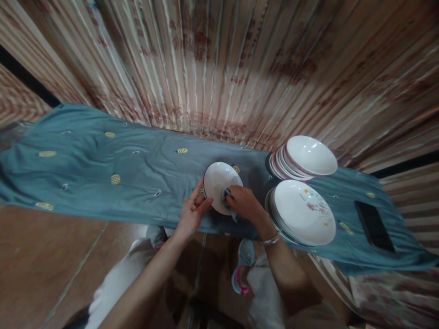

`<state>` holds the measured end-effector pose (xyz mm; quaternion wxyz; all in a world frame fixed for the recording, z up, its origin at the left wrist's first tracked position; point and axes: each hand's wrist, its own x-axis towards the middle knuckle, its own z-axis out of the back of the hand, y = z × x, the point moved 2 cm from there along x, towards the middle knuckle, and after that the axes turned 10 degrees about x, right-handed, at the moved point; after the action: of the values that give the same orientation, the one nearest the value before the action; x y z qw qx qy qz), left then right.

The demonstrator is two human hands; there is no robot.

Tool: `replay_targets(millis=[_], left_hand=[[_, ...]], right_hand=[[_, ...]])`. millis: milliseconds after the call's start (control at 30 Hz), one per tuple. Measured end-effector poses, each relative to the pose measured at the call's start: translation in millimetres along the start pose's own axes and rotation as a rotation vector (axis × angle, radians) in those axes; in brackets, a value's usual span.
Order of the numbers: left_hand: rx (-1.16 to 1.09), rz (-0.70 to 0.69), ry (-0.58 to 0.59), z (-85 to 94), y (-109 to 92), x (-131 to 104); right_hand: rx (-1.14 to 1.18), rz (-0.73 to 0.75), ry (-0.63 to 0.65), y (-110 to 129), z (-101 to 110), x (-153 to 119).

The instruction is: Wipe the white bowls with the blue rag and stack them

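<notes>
A white bowl with a dark rim (219, 180) is tilted above the cloth-covered table, in front of me. My left hand (195, 208) grips its left edge, with the thumb over the rim and the other fingers behind. Inside the bowl, at its right side, my right hand (242, 201) is closed on a grey-blue cloth (234, 214) pressed against the surface. Most of the cloth is hidden under the fingers.
On the right stand a stack of white bowls (310, 155) and, nearer me, a stack of flower-patterned plates (298, 212). A black phone (374, 226) lies farther right on the teal tablecloth (85, 160). Pleated curtains (212, 68) hang behind the table.
</notes>
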<state>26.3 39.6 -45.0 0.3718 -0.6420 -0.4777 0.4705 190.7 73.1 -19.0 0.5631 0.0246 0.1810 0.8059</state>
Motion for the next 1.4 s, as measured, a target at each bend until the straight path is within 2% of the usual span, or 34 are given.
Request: replay_targets(millis=[133, 300, 533, 700, 933, 1400], left_hand=[[-0.003, -0.001, 0.001, -1.4, -1.8, 0.0], [0.006, -0.008, 0.012, -1.8, -1.7, 0.3], [-0.009, -0.028, 0.016, -2.6, -4.2, -0.3], [-0.006, -0.031, 0.017, -2.2, -4.7, 0.1], [0.012, -0.03, 0.031, -1.6, -2.4, 0.5], [-0.002, -0.025, 0.041, -0.4, 1.2, 0.9]], right_hand=[[0.04, 0.034, 0.064, 0.2, 3.5, -2.5], [0.243, 0.132, 0.088, 6.7, 7.0, -2.7], [0.644, 0.273, 0.011, 14.6, 4.1, 1.5], [0.759, 0.37, -0.065, 13.0, -4.1, 7.1], [0.777, 0.47, -0.204, 14.2, -12.5, 12.9], [0.448, 0.299, -0.215, 16.9, -13.8, 21.4]])
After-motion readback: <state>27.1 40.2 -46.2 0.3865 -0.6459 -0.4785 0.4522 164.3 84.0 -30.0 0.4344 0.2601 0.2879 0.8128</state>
